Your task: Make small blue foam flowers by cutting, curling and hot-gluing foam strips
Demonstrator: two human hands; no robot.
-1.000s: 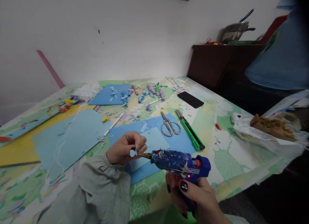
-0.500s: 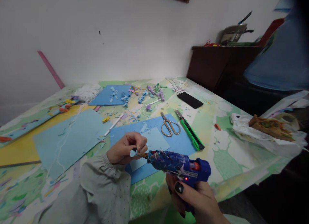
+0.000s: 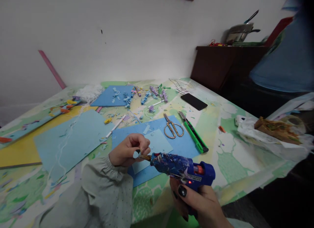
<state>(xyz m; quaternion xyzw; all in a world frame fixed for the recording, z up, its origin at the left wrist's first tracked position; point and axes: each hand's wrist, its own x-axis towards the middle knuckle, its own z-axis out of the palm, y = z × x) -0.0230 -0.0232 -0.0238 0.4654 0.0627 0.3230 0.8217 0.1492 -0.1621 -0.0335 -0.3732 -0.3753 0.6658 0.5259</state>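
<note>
left fingers (image 3: 143, 143) pinch a small blue piece (image 3: 135, 154) while right fingers (image 3: 195, 197) grip the glue gun (image 3: 173, 164).

Here's the left sleeve (image 3: 108, 192), soft grey-green, roomy, sprinkled with tiny dark dots, gathered at a ruffled cuff (image 3: 112, 163), and the right hand (image 3: 200, 203) sports a glossy black thumbnail (image 3: 182, 190)!

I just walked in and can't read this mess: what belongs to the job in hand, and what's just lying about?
In the job:
left hand, holding a small pale-blue piece
right hand, gripping the glue gun
probably also scissors, green cutter, blue sheet

Just lying about, it seems:
black phone
food on white wrapping
metal pot
</note>
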